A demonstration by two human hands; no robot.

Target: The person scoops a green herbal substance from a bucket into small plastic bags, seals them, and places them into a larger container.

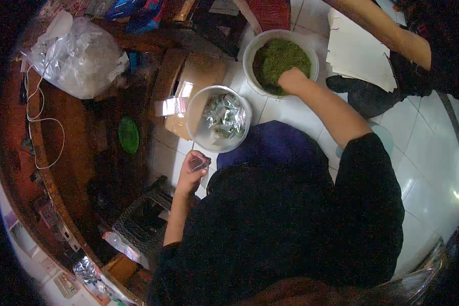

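Note:
My left hand (186,176) is curled around a small clear plastic bag (199,163), just below a white bucket. That bucket (190,115) holds several small shiny clear packets (228,115), some with green stuff inside. Farther off, to the right, stands a round whitish tub (248,64) with a heap of finely cut green herbs (281,53). My right hand (294,81) reaches over the tub's near rim, its fingers closed down in the herbs. The fingertips are hidden there.
A sheaf of clear flat bags (173,106) lies on a cardboard box (201,71) left of the bucket. White sheets (359,51) and a black plastic bag (359,97) lie right of the tub. Another person's arm (387,33) extends in at upper right. A big stuffed plastic bag (79,58) sits upper left.

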